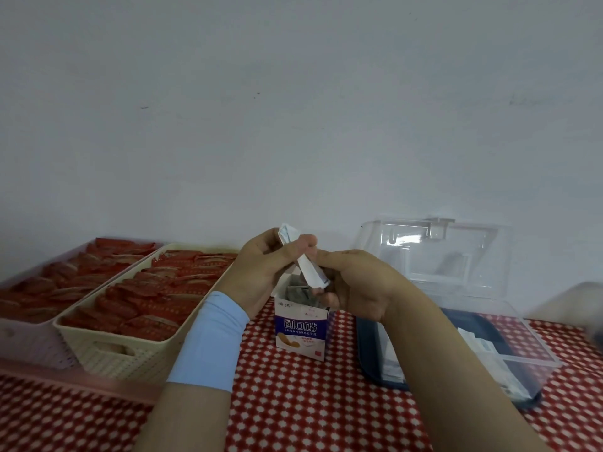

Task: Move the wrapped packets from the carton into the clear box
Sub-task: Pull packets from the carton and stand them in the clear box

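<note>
A small white and purple carton point(301, 331) stands open on the red dotted tablecloth, with a grey wrapper showing inside. Just above it, both hands hold a stack of white wrapped packets point(310, 272). My left hand point(264, 272) pinches the stack's upper end between thumb and fingers. My right hand point(355, 285) grips its lower part from the right. The clear box point(509, 360) sits to the right with its lid point(456, 252) raised; several white packets lie inside it on a dark blue base.
Two baskets, one pink point(32, 337) and one cream point(107, 350), stand at the left, filled with red wrapped items. A white wall rises right behind the table. A blurred grey object point(584, 305) sits at the far right edge.
</note>
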Tool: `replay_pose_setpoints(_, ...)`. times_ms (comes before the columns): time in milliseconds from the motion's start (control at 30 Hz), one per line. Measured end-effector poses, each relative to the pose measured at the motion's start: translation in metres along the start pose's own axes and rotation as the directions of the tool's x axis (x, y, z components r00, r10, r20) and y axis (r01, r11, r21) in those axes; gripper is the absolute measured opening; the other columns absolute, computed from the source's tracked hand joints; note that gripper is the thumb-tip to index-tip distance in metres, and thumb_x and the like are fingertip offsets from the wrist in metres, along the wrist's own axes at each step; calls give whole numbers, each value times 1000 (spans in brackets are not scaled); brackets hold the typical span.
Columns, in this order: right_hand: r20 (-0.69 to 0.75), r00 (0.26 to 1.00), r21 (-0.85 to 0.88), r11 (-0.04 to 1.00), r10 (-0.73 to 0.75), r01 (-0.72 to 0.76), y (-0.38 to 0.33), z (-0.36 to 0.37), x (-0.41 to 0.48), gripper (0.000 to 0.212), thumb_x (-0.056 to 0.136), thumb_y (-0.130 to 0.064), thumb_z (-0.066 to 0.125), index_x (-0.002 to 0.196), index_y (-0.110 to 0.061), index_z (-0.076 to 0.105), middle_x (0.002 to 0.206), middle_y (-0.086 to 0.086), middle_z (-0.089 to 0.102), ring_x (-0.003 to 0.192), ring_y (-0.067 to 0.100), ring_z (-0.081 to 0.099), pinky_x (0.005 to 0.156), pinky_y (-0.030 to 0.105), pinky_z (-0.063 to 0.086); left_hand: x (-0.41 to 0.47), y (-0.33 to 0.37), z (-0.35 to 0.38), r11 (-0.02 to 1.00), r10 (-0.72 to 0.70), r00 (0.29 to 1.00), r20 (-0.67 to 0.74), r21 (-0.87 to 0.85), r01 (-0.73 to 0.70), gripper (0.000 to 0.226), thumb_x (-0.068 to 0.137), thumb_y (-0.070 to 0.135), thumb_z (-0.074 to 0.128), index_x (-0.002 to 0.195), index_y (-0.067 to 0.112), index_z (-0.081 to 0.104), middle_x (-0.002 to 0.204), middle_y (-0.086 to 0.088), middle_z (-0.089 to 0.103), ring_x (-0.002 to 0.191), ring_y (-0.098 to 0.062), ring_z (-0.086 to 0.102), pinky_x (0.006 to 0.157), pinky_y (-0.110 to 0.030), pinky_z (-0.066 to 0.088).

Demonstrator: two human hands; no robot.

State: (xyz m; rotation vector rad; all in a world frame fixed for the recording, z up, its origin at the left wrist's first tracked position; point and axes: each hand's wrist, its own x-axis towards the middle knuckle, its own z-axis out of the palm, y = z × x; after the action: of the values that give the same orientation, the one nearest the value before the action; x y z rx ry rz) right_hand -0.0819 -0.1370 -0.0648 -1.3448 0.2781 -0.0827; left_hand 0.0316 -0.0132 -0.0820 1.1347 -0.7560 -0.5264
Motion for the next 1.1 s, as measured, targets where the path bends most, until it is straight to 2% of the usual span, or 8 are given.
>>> replay_pose_setpoints(167, 50, 998, 48, 998, 30, -33, 1, -1, 1, 26, 97, -22, 60, 109, 0, 66, 88, 10, 69, 61, 10, 61, 43, 16, 48, 2, -3, 6, 997, 76, 990, -122, -5, -77, 18, 86, 4, 68, 103, 0, 64, 104, -1, 74, 89, -20, 71, 74, -35, 59)
replay_pose_setpoints(333, -10, 1000, 110, 994, 6, -5, 7, 2, 5, 20, 98, -17, 59, 107, 0, 65, 78, 8, 66, 58, 10, 55, 39, 14, 41, 3, -8, 9, 996, 55, 995, -89, 71, -49, 35, 72, 16, 79, 99, 2, 63, 111, -3, 74, 104, -25, 70, 89, -43, 57)
replay_pose_setpoints(500, 15, 999, 145, 988, -50, 47, 10, 8, 10, 18, 101, -12, 55, 115, -3, 62, 79, 12, 64, 57, 15, 56, 41, 19, 43, 3, -9, 3, 997, 51, 985, -164, -43, -59, 19, 80, 12, 75, 91, 3, 61, 92, -4, 75, 85, -20, 71, 75, -33, 60)
replay_pose_setpoints(767, -2, 998, 153, 986, -58, 58, 20, 17, 13, 29, 103, -10, 50, 131, -2, 53, 78, 13, 64, 56, 17, 58, 43, 23, 45, -3, -7, -3, 992, 1, 991, -130, -128, -18, 18, 75, 17, 73, 84, 10, 59, 91, 1, 76, 76, -16, 70, 65, -30, 58)
replay_pose_setpoints(833, -54, 996, 56, 996, -74, 77, 18, 18, 10, 30, 103, -18, 52, 131, -6, 51, 76, 12, 65, 53, 17, 56, 41, 23, 40, -4, -8, -3, 989, -29, 992, -122, -147, 11, 19, 75, 18, 74, 81, 11, 58, 90, -2, 75, 74, -18, 69, 66, -33, 59)
replay_pose_setpoints(900, -150, 975, -252, 960, -162, 121, 15, 18, 7, 32, 101, -30, 56, 130, -20, 47, 72, 7, 67, 52, 13, 55, 44, 24, 41, -3, -8, -5, 986, -54, 992, -117, -161, 35, 17, 82, 15, 73, 78, 12, 57, 84, -6, 73, 74, -21, 69, 64, -35, 59)
replay_pose_setpoints(967, -175, 926, -547, 815, -334, 191, 12, 17, 3, 34, 98, -36, 59, 127, -34, 43, 73, 2, 69, 56, 8, 59, 54, 26, 49, -3, -8, -8, 983, -85, 992, -93, -169, 68, 16, 86, 16, 73, 78, 12, 59, 85, -12, 71, 76, -23, 68, 65, -36, 57)
replay_pose_setpoints(1100, -48, 869, -738, 604, -492, 301, 1, 19, -9, 36, 79, -44, 77, 104, -42, 52, 90, -9, 65, 70, 2, 60, 63, 21, 52, -5, -2, -10, 972, -108, 994, -25, -212, 100, 31, 73, 25, 77, 93, 6, 62, 93, -11, 72, 84, -23, 71, 74, -40, 59)
